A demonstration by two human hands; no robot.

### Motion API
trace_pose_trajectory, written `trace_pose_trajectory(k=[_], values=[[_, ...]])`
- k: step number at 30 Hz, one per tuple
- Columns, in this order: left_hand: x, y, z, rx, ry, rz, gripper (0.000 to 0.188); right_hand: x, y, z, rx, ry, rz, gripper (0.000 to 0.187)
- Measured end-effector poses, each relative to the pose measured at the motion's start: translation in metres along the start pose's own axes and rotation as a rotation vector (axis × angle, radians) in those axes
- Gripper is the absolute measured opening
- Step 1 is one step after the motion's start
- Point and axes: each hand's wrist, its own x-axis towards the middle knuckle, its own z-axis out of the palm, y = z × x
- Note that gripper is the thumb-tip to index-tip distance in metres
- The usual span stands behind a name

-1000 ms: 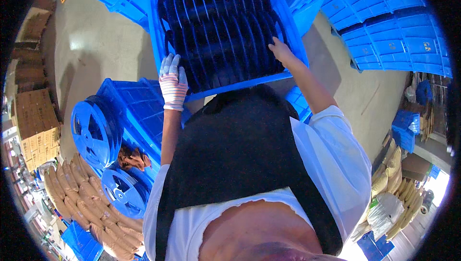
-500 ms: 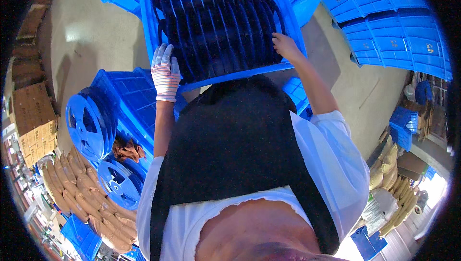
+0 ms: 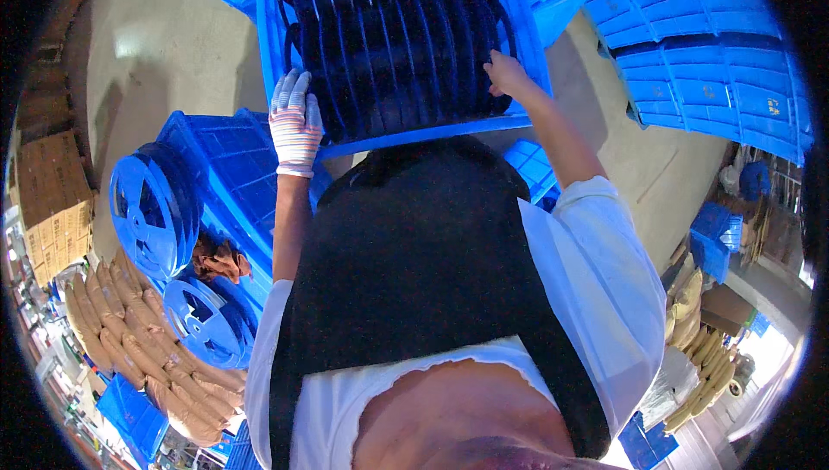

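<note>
A blue plastic crate [image 3: 414, 135] stands in front of me, packed with two rows of black disc-shaped reels [image 3: 389, 47] set on edge. My left hand [image 3: 296, 117], in a striped knit glove, lies along the crate's left rim, its fingers stretched out beside the reels. At the right inner side of the crate is my bare right hand [image 3: 507, 75]. Its fingers are curled next to the last reel on that side, and what they hold, if anything, is hidden.
To my left, blue reels [image 3: 147, 215] and a brown crumpled cloth [image 3: 220, 260] rest on a blue crate [image 3: 220, 159]. Beyond are stacked brown sacks [image 3: 129, 323] and cardboard boxes [image 3: 53, 198]. Stacked blue crates [image 3: 708, 55] stand at the far right.
My right hand has shifted slightly and its fingers are curled more tightly. The left hand stays on the rim. The view has tilted a little.
</note>
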Motion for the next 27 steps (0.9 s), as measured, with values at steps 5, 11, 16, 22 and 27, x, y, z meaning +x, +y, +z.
trace_pose_trajectory(k=[5,11,16,22,27], values=[[-0.001,-0.001,0.001,-0.006,0.017,0.0,0.035,-0.001,-0.008,-0.008,0.01,-0.055,0.039,0.036],[0.0,0.001,-0.002,-0.011,0.014,0.014,0.035,-0.014,-0.018,-0.02,0.066,0.027,0.018,0.032],[0.001,-0.002,0.003,0.01,0.024,0.02,0.034,-0.013,-0.025,-0.018,-0.155,0.144,-0.11,0.035],[-0.001,-0.004,0.003,0.032,0.016,0.018,0.033,-0.024,-0.029,-0.022,-0.133,0.194,-0.123,0.035],[0.001,0.0,0.001,0.005,0.008,0.009,0.033,-0.021,-0.022,-0.021,-0.118,0.109,-0.072,0.037]])
